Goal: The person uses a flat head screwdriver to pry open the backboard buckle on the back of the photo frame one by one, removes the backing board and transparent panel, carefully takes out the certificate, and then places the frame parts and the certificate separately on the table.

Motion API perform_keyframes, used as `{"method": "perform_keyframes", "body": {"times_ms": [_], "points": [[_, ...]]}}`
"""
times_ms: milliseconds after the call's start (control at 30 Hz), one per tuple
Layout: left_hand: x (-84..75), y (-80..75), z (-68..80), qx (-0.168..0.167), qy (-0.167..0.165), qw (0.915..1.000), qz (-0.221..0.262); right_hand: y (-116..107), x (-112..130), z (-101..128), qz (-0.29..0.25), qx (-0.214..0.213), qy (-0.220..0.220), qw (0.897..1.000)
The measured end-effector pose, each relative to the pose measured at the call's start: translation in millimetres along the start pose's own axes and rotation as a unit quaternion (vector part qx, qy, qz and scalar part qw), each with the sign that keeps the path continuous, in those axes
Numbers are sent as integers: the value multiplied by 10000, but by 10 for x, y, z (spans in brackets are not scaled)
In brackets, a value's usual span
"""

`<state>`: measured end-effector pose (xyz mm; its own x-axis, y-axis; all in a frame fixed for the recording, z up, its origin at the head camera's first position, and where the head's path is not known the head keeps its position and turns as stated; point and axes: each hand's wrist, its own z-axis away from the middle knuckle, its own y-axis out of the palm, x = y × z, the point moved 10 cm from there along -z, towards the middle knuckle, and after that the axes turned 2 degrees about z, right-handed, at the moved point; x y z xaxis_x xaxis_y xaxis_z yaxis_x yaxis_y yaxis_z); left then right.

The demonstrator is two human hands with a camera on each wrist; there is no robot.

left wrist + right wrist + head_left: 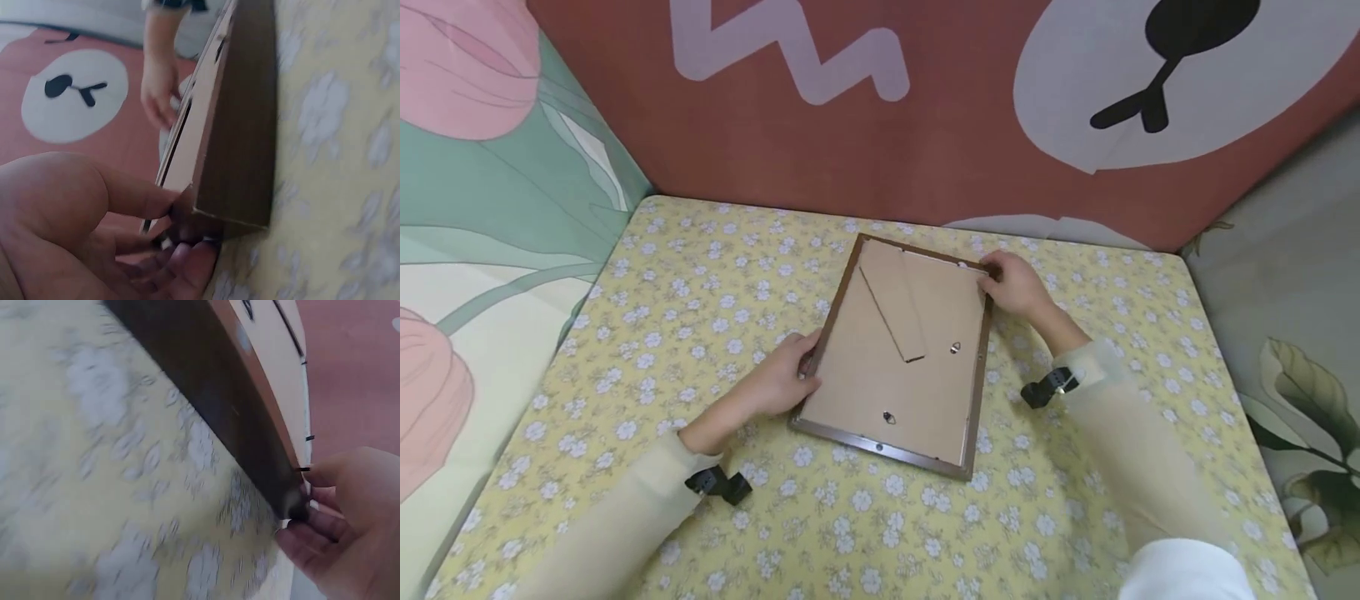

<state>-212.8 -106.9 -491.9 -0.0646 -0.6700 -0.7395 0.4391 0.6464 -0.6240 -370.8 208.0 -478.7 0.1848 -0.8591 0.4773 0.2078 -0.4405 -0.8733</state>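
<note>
A brown picture frame (895, 354) lies back side up in the head view, turned slightly askew, showing its tan backing board with a fold-out stand flap and two small metal hangers. My left hand (786, 373) grips its left side near the lower corner, thumb on top and fingers under the edge. At the far right corner my right hand (1017, 283) pinches the rim. In the left wrist view the dark side of the picture frame (240, 125) stands close over the cloth. The right wrist view has thumb and fingertips (300, 550) at the corner.
A yellow floral cloth (685, 333) covers the table. Behind it rises a red wall panel (820, 158) with cartoon shapes. A tulip-print panel (482, 208) stands at the left, a leaf-print one (1292, 275) at the right. Both wrists wear black camera mounts (722, 483).
</note>
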Motion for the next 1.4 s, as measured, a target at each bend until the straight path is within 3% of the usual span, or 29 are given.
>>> {"method": "perform_keyframes", "body": {"times_ms": [133,233,367,433,500,600,700,900,1033,1167,1300,1400], "points": [[18,-105,-8,-211,263,9994,-9,-69,-118,225,302,247,307,9988],[20,-201,49,-727,310,9964,-289,-104,-183,370,374,605,459,9964],[44,-316,259,-1293,-91,9883,-809,-130,-259,499,314,878,601,9938],[78,-351,384,-1317,-357,9865,-908,-124,-267,525,172,868,505,9948],[129,-345,479,-1107,-563,9891,-786,-104,-245,540,-12,833,316,9960],[161,-273,536,-649,-466,9957,-459,-76,-204,555,-170,716,-14,9973],[180,-198,520,-434,-228,9986,-201,-60,-187,582,-178,570,-185,9980],[249,-216,410,-729,5,9971,-239,-43,-282,720,-249,485,-43,9985],[309,-294,280,-754,86,9971,66,-60,-346,913,-87,590,143,9981],[389,-463,175,-1329,77,9907,265,-14,-335,1070,-83,1148,235,9931],[431,-545,144,-1824,-193,9826,280,70,-306,1179,-293,1897,308,9809],[451,-422,184,-1533,-606,9849,529,78,-294,1203,-413,1890,360,9804]]}}
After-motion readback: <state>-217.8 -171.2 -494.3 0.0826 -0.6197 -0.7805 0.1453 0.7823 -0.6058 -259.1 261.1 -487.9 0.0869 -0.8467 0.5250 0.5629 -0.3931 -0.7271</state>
